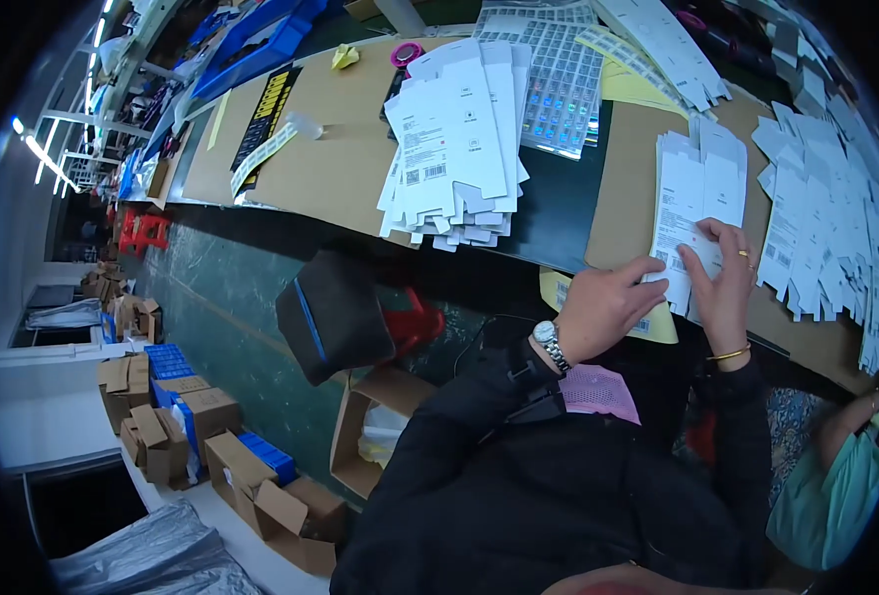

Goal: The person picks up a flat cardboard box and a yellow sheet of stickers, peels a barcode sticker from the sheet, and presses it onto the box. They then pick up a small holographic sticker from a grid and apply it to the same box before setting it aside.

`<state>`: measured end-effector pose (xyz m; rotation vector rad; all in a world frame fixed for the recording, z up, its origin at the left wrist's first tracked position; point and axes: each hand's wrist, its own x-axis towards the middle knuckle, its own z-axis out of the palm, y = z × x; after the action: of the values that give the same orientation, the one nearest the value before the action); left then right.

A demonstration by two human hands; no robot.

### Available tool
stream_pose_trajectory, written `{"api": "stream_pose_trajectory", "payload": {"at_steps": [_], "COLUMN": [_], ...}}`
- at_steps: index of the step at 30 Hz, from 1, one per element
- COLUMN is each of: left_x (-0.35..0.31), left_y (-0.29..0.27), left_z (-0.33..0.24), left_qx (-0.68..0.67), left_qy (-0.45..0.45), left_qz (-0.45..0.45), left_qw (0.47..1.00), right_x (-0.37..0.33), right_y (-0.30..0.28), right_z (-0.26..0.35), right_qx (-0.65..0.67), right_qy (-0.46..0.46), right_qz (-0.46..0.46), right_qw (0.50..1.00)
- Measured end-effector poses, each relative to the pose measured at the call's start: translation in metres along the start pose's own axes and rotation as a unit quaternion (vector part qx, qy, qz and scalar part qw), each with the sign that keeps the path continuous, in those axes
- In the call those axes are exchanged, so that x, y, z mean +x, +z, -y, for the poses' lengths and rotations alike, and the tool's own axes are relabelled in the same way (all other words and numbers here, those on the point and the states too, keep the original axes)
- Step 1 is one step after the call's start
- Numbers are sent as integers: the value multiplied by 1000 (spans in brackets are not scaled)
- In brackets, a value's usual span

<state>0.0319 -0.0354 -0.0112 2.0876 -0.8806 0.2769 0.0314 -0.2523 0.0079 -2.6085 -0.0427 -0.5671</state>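
A white flat carton blank [680,193] with printed text and barcodes lies on top of others on the brown board at the right. My left hand [603,309], wearing a metal watch, is at its lower left edge. The thumb and forefinger are pinched there; anything between them is too small to make out. My right hand [725,283], with a ring and a bracelet, rests on the blank's lower right side, thumb and fingers apart and curved. Below the left hand, a yellow label sheet [661,325] hangs at the table's edge, partly covered.
Stacked carton blanks [451,149] stand left of my hands, and more blanks [816,218] fan out at the right. Label sheets [562,89] lie behind. A dark stool-like object [328,315] and an open cardboard box [358,426] are on the floor. Someone's green sleeve [824,501] shows at the right.
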Motion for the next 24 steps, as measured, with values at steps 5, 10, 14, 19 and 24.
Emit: {"api": "stream_pose_trajectory", "payload": {"at_steps": [5,10,14,19,24], "left_x": [1,5,5,4,1], "left_y": [2,-1,9,8,8], "left_z": [3,-2,2,-7,-8], "left_qx": [-29,-12,-21,43,63], "left_qy": [-33,-128,-99,-64,-75], "left_qz": [-3,-6,6,17,15], "left_qw": [999,992,995,997,995], "right_x": [-5,-31,-58,-61,-59], "right_y": [8,-17,-24,-27,-29], "right_z": [-19,-18,-14,-3,2], "right_qx": [94,70,87,71,117], "right_qy": [8,120,134,107,120], "right_qz": [-97,-75,-80,-114,-124], "right_qw": [991,987,984,985,978]}}
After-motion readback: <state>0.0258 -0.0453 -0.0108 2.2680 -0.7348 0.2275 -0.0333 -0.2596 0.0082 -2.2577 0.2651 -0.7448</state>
